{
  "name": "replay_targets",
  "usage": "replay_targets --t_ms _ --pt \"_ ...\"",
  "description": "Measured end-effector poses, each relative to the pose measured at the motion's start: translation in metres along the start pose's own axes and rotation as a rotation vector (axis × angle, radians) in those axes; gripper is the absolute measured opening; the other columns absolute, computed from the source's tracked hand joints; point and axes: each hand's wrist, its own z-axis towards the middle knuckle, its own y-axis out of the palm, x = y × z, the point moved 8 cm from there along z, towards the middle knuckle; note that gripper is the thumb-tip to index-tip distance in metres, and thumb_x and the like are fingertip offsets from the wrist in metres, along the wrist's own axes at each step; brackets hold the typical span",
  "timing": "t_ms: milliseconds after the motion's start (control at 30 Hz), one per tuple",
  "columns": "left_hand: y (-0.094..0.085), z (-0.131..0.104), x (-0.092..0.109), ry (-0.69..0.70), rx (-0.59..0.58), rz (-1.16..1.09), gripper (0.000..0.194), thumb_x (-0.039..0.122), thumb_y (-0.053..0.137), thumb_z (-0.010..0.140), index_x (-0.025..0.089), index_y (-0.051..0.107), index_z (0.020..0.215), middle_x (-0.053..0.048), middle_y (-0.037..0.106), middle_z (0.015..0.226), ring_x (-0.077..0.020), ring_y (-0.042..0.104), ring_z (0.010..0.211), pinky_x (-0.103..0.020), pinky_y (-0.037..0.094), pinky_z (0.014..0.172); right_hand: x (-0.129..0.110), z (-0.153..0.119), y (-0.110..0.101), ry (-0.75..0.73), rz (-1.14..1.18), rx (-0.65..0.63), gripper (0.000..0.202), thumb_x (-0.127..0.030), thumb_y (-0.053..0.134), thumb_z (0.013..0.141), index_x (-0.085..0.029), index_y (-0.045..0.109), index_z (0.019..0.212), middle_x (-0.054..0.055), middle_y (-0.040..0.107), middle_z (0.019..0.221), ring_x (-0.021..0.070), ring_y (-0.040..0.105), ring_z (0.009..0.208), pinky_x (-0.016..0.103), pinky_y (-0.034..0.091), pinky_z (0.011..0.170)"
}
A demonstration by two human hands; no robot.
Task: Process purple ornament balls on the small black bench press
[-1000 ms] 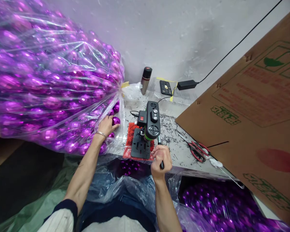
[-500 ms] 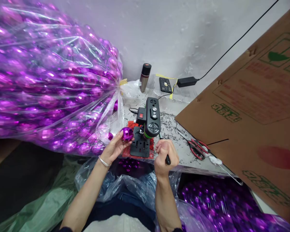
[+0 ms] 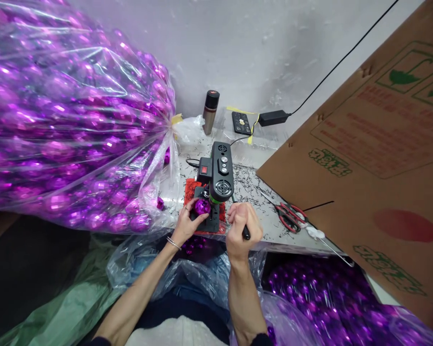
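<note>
Between the thumb and fingers of my left hand [image 3: 188,222] is a shiny purple faceted ball [image 3: 202,206]. The ball is over the black base plate [image 3: 212,222] of a small bench drill press [image 3: 222,168], beside the lower end of its head. My right hand [image 3: 244,226] is wrapped round the black lever handle [image 3: 246,233] on the machine's right side. A red mat [image 3: 190,186] lies under the base. The drill tip is hidden behind the head and the ball.
A big clear bag of purple balls [image 3: 75,125] bulges on the left. Scissors [image 3: 290,216] lie on the right, before a cardboard box [image 3: 368,173]. A flask [image 3: 210,113], phone [image 3: 241,123] and power adapter [image 3: 273,118] are at the back. More purple balls [image 3: 332,302] are below, right.
My left hand has carried the ball rightward from beside the base to over the base plate, under the head. My right hand keeps its grip on the lever. The view has shifted slightly.
</note>
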Motion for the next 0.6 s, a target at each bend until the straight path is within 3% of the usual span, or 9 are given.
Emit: replay_targets --t_ms 167,333,600 --pt "0.007 0.001 0.009 0.146 -0.033 0.271 0.061 0.047 0.084 0.082 0.024 0.063 0.135 -0.011 0.074 0.128 -0.0327 0.067 0.125 -0.053 0.049 0.113 0.0 0.001 0.001 0.011 -0.013 -0.014 0.036 -0.019 0.045 0.104 -0.023 0.049 0.069 -0.003 0.051 0.064 0.0117 0.055 0.063 0.028 0.045 0.061" --pt "0.017 0.0 0.018 0.284 -0.068 0.33 0.062 0.043 0.08 0.087 0.024 0.058 0.141 -0.012 0.072 0.133 -0.0314 0.068 0.126 -0.051 0.052 0.111 -0.002 0.001 -0.001 -0.017 -0.008 -0.009 0.033 -0.015 0.046 0.103 -0.022 0.051 0.071 -0.003 0.053 0.065 0.0115 0.055 0.064 0.028 0.044 0.061" --pt "0.023 -0.001 0.011 0.302 -0.063 0.353 0.061 0.043 0.079 0.089 0.025 0.057 0.142 -0.012 0.071 0.134 -0.0311 0.067 0.129 -0.054 0.049 0.115 0.016 -0.032 0.0 -0.093 -0.034 0.012 0.032 -0.016 0.044 0.103 -0.023 0.051 0.072 -0.002 0.057 0.068 0.0125 0.058 0.064 0.028 0.045 0.06"
